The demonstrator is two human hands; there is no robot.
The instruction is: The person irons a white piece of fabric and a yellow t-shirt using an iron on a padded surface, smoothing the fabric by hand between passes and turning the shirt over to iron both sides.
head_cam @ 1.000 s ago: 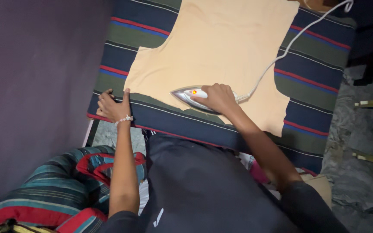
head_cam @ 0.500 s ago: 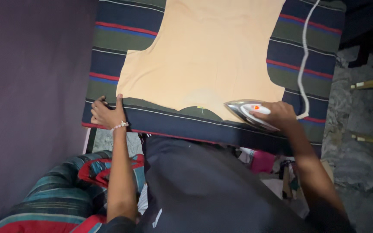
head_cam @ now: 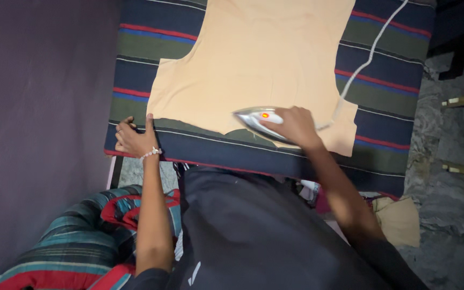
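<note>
– Two risks from here. First: scorch. Iron (head_cam: 253, 117) flat on the peach garment (head_cam: 264, 59), red lamp lit, sole at the near hem beside the scooped neckline. Likely to mark the cloth with any dwell in one spot
– Noted. Second?
– White cord (head_cam: 371, 56). Trailing from the iron's heel up and right, across garment and striped cover (head_cam: 398, 80). Could snag, drag the cloth into a crease, or end up under the sole on a back stroke
– State of right grip?
– Right grip (head_cam: 296, 126) clenched around the iron's handle, knuckles up. Handle itself hidden under the fingers
– Left grip?
– Left grip (head_cam: 134, 138) released, grasping nothing. Palm down on the near edge of the worktop, thumb tip touching the garment's lower left corner. Beaded bracelet (head_cam: 151, 153) at the wrist. Light pinning only, so possible shift or bunching under a push toward that side
– Garment relative to both?
– Spread flat on the cover, filling the middle of the worktop. Right grip over its near edge, right of centre, iron nose pointing left. Left grip just at the corner, well apart from the iron
– Anything else close?
– Heap of striped cloth (head_cam: 76, 241) lower left, below worktop level, not touching the garment. Burn risk to the left grip judged low at this spacing, higher with the iron run left along the hem
</note>
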